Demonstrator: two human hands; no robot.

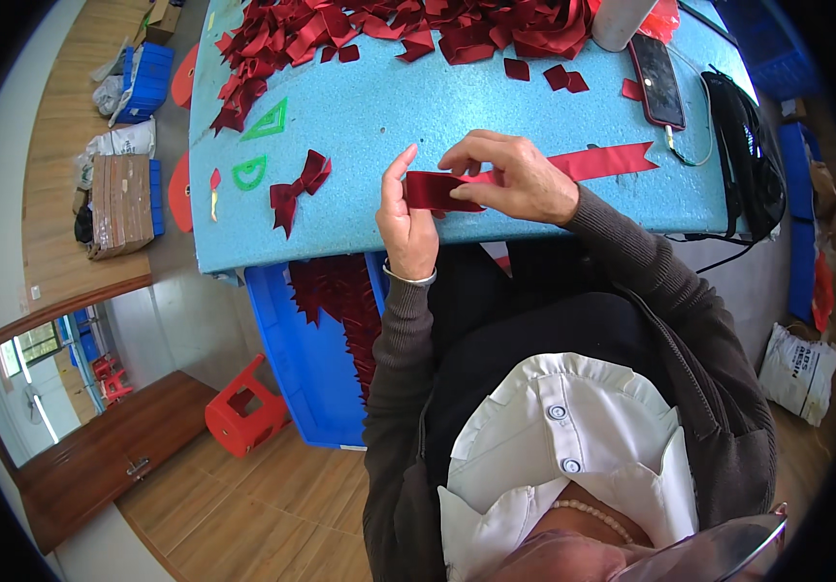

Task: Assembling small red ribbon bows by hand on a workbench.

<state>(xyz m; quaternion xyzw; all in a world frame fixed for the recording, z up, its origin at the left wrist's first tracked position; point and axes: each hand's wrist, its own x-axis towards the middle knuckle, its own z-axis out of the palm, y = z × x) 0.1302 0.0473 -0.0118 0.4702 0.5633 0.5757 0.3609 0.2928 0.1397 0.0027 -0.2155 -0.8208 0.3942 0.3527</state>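
Note:
Above the near edge of the blue table (360, 131), a dark red ribbon (442, 191) is bent into a flat loop between my hands. My left hand (406, 221) holds the loop's left end, with one finger pointing up. On the other side, my right hand (525, 179) pinches the ribbon between thumb and fingers. The ribbon's brighter tail (617, 161) runs out to the right and ends in a notched cut. A finished-looking red bow (287, 199) lies on the table left of my left hand.
Many red ribbon pieces (505, 29) are heaped at the far side. Two green drawing templates (266, 120) lie at left. A phone (659, 82) with a cable and a black bag (748, 160) are at right. Below stand a blue crate (306, 373) holding red ribbon and a red stool (241, 409).

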